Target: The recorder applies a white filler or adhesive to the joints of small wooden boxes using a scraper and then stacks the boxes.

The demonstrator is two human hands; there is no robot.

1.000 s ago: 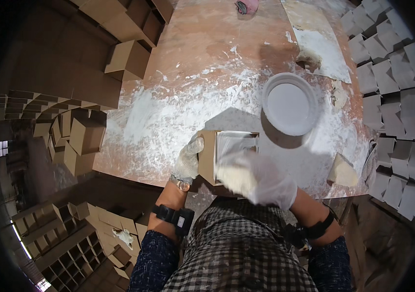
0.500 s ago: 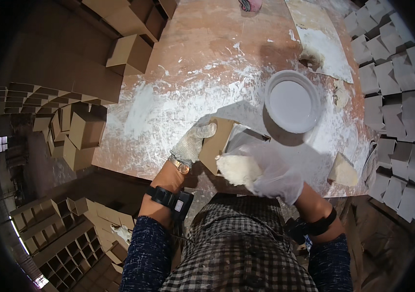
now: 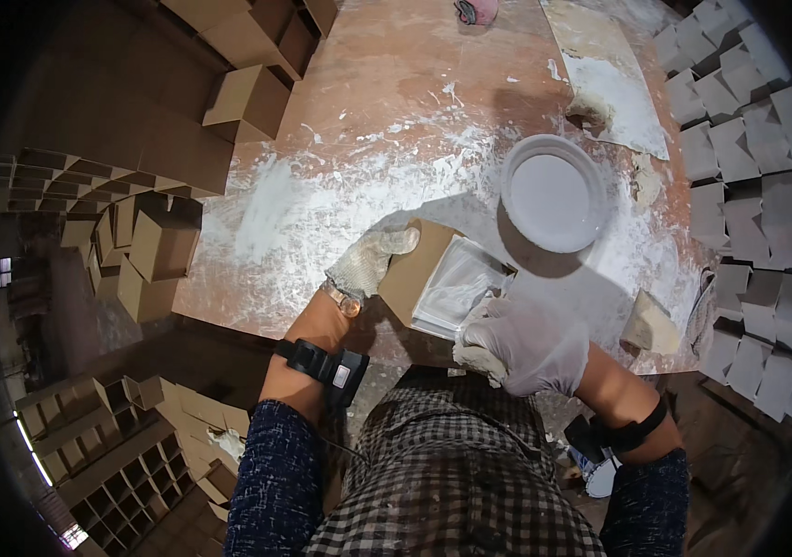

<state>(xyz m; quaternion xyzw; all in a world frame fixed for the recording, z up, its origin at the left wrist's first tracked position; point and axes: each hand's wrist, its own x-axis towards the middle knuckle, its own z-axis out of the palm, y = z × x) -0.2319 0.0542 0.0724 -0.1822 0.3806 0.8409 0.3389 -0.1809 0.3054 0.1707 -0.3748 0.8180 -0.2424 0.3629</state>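
A small brown cardboard box (image 3: pixel 412 272) lies tilted on the paste-smeared wooden table (image 3: pixel 387 121), with a shiny whitish face (image 3: pixel 459 286) turned up. My left hand (image 3: pixel 368 261), in a knitted glove, presses flat against the box's left side. My right hand (image 3: pixel 526 342), in a thin pale glove, holds a lump of cloth or sponge (image 3: pixel 480 357) at the box's near right corner. A white bowl of white paste (image 3: pixel 554 193) stands just beyond the box.
Stacks of folded grey box pieces (image 3: pixel 749 167) line the right side. A sheet of card smeared white (image 3: pixel 611 79) lies at the far right of the table. Brown boxes (image 3: pixel 249 97) and divided cartons (image 3: pixel 117 436) fill the left.
The box has turned and tipped, its shiny face now angled to the right. My left hand has slid up along its left side. My right hand has moved down to the near corner.
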